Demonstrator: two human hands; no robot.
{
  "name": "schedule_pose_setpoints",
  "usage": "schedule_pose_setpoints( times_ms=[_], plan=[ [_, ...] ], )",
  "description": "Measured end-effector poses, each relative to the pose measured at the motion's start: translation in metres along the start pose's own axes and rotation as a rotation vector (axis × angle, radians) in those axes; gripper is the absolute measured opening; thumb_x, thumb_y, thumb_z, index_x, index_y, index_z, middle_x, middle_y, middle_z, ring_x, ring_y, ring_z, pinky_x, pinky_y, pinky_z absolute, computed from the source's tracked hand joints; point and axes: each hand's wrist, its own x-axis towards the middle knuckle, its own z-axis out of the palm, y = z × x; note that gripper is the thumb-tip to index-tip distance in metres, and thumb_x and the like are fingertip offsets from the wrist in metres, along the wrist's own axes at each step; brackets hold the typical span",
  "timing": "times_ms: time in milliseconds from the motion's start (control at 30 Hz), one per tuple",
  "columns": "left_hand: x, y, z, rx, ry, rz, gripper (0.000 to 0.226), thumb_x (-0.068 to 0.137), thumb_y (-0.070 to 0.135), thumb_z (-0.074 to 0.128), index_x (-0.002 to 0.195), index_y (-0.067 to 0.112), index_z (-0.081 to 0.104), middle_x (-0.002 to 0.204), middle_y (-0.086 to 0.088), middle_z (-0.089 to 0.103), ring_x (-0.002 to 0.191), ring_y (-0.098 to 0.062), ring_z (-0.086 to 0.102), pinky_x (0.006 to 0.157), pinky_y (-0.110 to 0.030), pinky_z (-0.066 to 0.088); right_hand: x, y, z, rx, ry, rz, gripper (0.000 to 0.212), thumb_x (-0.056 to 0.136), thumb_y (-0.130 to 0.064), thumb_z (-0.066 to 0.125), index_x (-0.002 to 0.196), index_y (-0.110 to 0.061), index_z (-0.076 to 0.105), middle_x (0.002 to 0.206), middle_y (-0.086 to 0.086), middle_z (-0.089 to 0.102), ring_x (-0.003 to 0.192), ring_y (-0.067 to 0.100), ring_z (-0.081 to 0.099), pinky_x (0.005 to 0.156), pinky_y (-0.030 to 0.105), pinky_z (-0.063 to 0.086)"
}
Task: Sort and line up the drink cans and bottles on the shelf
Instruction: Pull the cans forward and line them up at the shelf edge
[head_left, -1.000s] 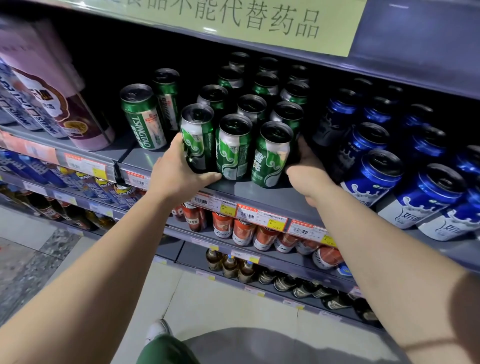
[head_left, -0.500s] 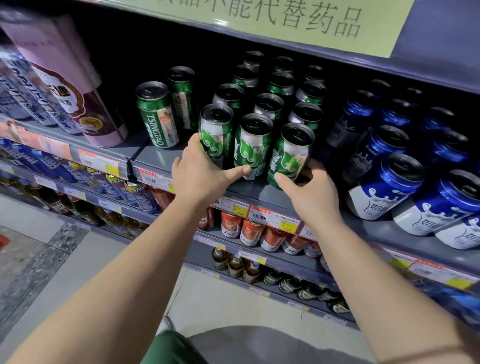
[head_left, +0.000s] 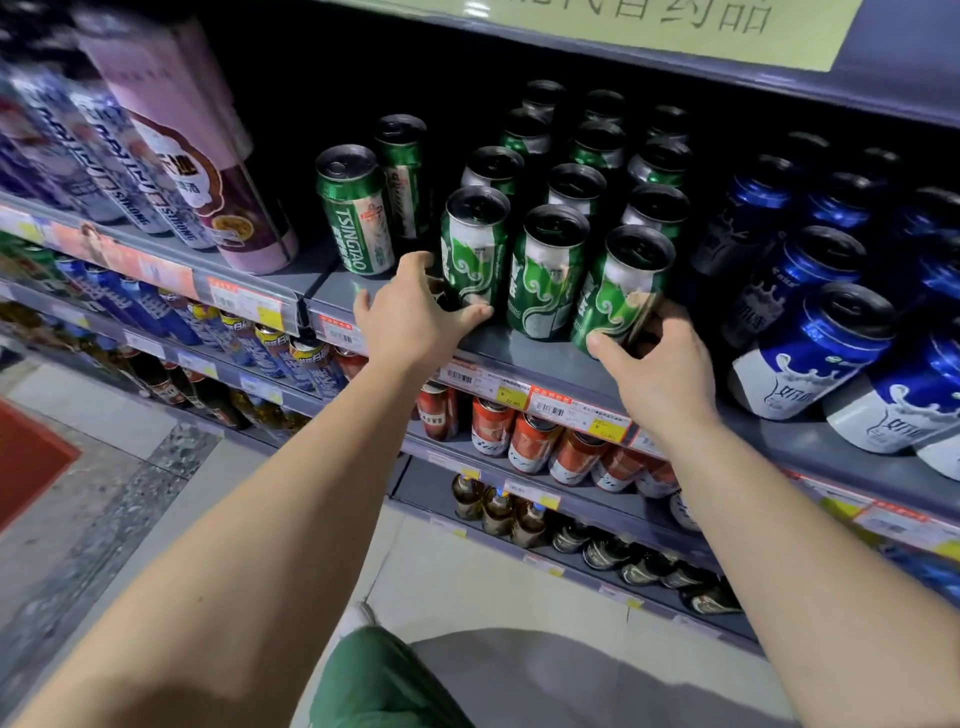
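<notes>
At the centre of the frame the front row of three green cans (head_left: 545, 270) stands upright on the shelf (head_left: 524, 358), long axes vertical, tops up. The left hand (head_left: 415, 322) cups the leftmost can's base, half-open; the right hand (head_left: 654, 364) curls loosely round the rightmost can (head_left: 618, 291). Squaring this row seems the step in hand; next, likely nudging the cans level with the shelf's edge.

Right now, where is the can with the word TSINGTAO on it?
In the head view, the TSINGTAO can stands left of centre on the shelf, between the pink can and the green-and-white cans.
</notes>
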Motion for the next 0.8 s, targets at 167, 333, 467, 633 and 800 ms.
schedule_pose_setpoints(
  times_ms=[167, 333, 467, 633, 800],
  plan=[
    [0.000, -0.002, 0.006, 0.057, 0.037, 0.025, 0.068, 0.067, 0.069, 0.069, 0.119, 0.028, 0.053, 0.105, 0.009, 0.067, 0.107, -0.020, 0.060, 0.109, -0.051, 0.026, -0.015, -0.012, -0.009, 0.056, 0.196, 0.001, 0.074, 0.079, -0.051, 0.070, 0.133, -0.011, 0.038, 0.129, 0.006, 0.046, 0.112, 0.021, 0.043, 0.087, 0.028, 0.034],
    [0.001, -0.008, 0.008, 0.045, -0.024, 0.048, 0.063, 0.078, 0.059, 0.064, 0.133, 0.032, 0.046, 0.118, 0.008, 0.067, 0.116, -0.015, 0.057, 0.117, -0.050, 0.002, -0.002, -0.055, -0.017, -0.188, 0.155, -0.297, 0.063, 0.072, -0.075, 0.056, 0.121, -0.035, 0.048, 0.090, 0.003, 0.055, 0.093, 0.025, 0.055, 0.087, 0.039, 0.045],
    [-0.003, -0.003, 0.007, 0.055, 0.032, -0.003, 0.070, 0.073, 0.065, 0.068, 0.130, 0.028, 0.050, 0.112, 0.006, 0.069, 0.113, -0.017, 0.060, 0.118, -0.046, 0.005, 0.020, -0.090, -0.015, -0.586, 0.097, -0.391, 0.076, 0.063, -0.088, 0.049, 0.116, -0.034, 0.053, 0.129, 0.008, 0.053, 0.130, 0.032, 0.038, 0.109, 0.049, 0.022],
    [-0.004, -0.003, 0.008, 0.087, 0.029, -0.009, 0.076, 0.073, 0.068, 0.066, 0.134, 0.027, 0.048, 0.115, 0.004, 0.068, 0.117, -0.019, 0.058, 0.118, -0.047, 0.005, 0.027, -0.107, -0.014, -0.701, 0.018, -0.386, 0.074, 0.067, -0.083, 0.054, 0.115, -0.026, 0.060, 0.120, 0.005, 0.060, 0.120, 0.031, 0.049, 0.108, 0.047, 0.027],
    [-0.004, -0.003, 0.006, 0.079, 0.027, -0.011, 0.073, 0.077, 0.065, 0.064, 0.136, 0.026, 0.047, 0.113, 0.002, 0.069, 0.116, -0.019, 0.058, 0.118, -0.046, 0.006, 0.031, -0.103, -0.029, -0.510, -0.206, -0.442, 0.059, 0.080, -0.054, 0.069, 0.132, -0.033, 0.053, 0.141, -0.004, 0.051, 0.125, 0.021, 0.050, 0.104, 0.029, 0.036]
  ],
)
